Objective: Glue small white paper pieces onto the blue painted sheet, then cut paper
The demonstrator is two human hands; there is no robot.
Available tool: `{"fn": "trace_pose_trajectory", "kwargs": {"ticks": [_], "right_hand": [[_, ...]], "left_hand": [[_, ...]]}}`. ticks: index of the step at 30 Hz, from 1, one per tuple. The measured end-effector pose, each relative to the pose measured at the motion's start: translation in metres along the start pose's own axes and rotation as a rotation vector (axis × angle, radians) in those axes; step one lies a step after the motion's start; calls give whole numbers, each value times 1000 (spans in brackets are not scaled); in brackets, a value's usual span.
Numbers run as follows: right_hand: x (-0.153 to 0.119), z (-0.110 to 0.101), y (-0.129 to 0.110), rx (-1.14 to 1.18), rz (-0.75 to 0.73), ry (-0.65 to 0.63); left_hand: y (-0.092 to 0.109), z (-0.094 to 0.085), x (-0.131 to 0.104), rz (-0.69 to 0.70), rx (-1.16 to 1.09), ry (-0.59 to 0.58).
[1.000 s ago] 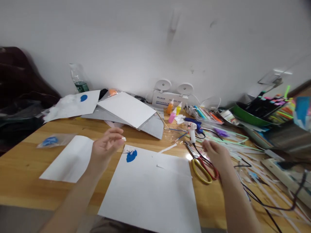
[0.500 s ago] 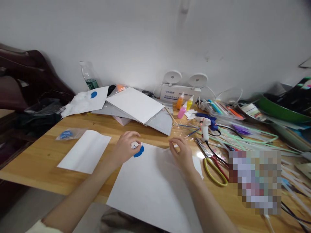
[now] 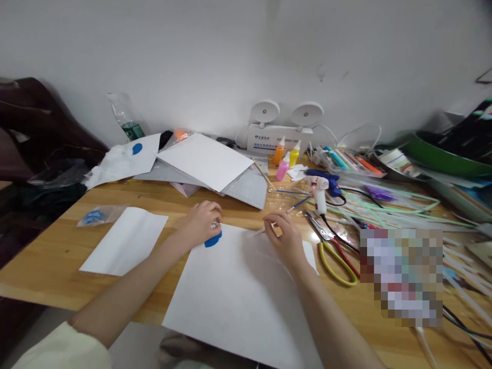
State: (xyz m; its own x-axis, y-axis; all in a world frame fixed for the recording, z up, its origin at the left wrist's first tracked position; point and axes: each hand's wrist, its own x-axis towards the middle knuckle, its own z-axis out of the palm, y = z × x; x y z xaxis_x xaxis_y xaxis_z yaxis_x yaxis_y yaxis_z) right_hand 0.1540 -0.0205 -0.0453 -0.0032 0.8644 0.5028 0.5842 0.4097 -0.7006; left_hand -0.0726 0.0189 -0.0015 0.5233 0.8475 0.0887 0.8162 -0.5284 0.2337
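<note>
A large white sheet of paper lies on the wooden table in front of me. At its upper left corner is a blue patch, which could be paint or clay. My left hand is closed just above this patch, its fingertips touching or nearly touching it. Something small and white shows between those fingers, mostly hidden. Over the sheet's upper right, my right hand is pinched around a thin white stick that points left. The stick's other end is hidden by the hand.
Left of the sheet lie folded white paper and a bag of blue material. Scissors, a white glue gun and paint bottles stand or lie to the right. Boards are stacked behind.
My left hand's fingers have come down onto the blue patch, hiding the white bit and the patch's upper part. My right hand stays nearly in place. The view has shifted slightly.
</note>
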Motion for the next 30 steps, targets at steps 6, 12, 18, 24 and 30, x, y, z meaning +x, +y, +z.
{"fn": "trace_pose_trajectory", "kwargs": {"ticks": [6,12,18,24,30], "right_hand": [[1,-2,-2,12,4,19],[1,-3,-2,7,6,14],[2,-4,-2,2,14,11],[1,-4,-1,7,23,11],[1,-5,-1,5,12,31]], "left_hand": [[2,-1,0,-25,31,-28],[5,-3,2,-42,54,-39],[6,-2,1,-72,23,-66],[4,0,0,-115,7,-72],[5,2,0,-140,-20,-78]]}}
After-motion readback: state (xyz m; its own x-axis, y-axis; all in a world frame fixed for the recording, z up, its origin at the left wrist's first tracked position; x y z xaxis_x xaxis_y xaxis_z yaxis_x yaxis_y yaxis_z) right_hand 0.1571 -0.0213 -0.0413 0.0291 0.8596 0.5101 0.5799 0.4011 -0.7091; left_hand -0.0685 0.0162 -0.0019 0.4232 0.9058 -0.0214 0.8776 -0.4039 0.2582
